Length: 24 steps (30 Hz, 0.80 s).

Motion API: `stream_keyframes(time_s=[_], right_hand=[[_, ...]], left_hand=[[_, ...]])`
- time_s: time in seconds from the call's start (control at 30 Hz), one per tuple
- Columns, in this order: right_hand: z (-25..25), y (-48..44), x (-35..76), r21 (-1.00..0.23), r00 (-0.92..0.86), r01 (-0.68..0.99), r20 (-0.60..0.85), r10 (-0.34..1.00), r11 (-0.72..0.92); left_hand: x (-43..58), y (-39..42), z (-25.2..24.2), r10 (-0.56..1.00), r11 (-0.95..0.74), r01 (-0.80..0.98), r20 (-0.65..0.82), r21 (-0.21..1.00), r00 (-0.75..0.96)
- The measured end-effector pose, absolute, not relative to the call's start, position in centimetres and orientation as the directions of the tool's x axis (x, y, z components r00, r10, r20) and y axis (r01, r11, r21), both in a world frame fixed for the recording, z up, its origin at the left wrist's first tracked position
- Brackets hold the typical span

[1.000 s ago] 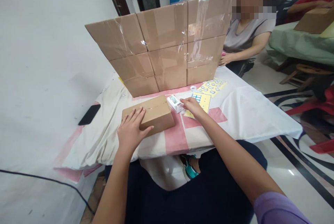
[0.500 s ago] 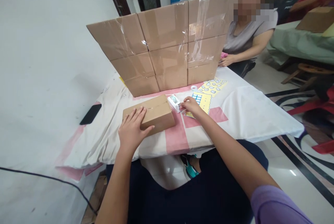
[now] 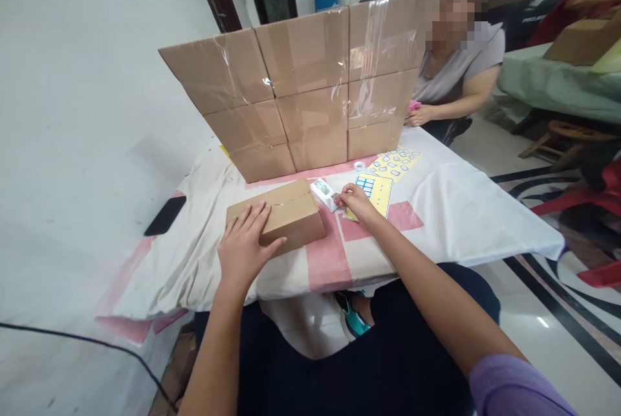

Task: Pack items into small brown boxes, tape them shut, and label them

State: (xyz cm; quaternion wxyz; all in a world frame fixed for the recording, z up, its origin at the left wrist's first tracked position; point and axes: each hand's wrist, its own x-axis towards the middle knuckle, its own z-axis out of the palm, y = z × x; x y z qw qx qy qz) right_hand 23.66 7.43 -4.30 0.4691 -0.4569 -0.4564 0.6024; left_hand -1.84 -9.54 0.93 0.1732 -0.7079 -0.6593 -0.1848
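Note:
My left hand [image 3: 246, 248] lies flat with spread fingers on top of a small closed cardboard box [image 3: 291, 202]. The box sits on the cloth near the table's front edge. Just right of it is a small white case [image 3: 324, 194] with a greenish middle, which looks like a tape dispenser. At the near right end of this case, my right hand [image 3: 356, 202] is closed in a pinch. Whatever is between its fingertips is too small to make out. Beneath and beside that hand lies a yellow sheet [image 3: 381, 193] with a blue grid.
A tall wall of taped cardboard boxes [image 3: 310, 118] stands behind. A second yellow sheet [image 3: 398, 162] and a clear tape roll [image 3: 359, 165] lie before it. A black phone [image 3: 165, 215] rests at left. Another person [image 3: 456, 92] sits at the back right, a hand near something pink.
My right hand has closed its fingers into a pinch at the white case's end. The left hand stays on the box. The view has shifted slightly.

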Motion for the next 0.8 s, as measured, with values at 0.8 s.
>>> stream_keyframes(time_s=[0.8], right_hand=[[0.2,7.3,31.6,-0.857,-0.190,0.473,-0.328,0.925,-0.207]], left_hand=[[-2.2,-9.2,0.3,0.845,-0.082,0.996,0.529,-0.023,0.082]])
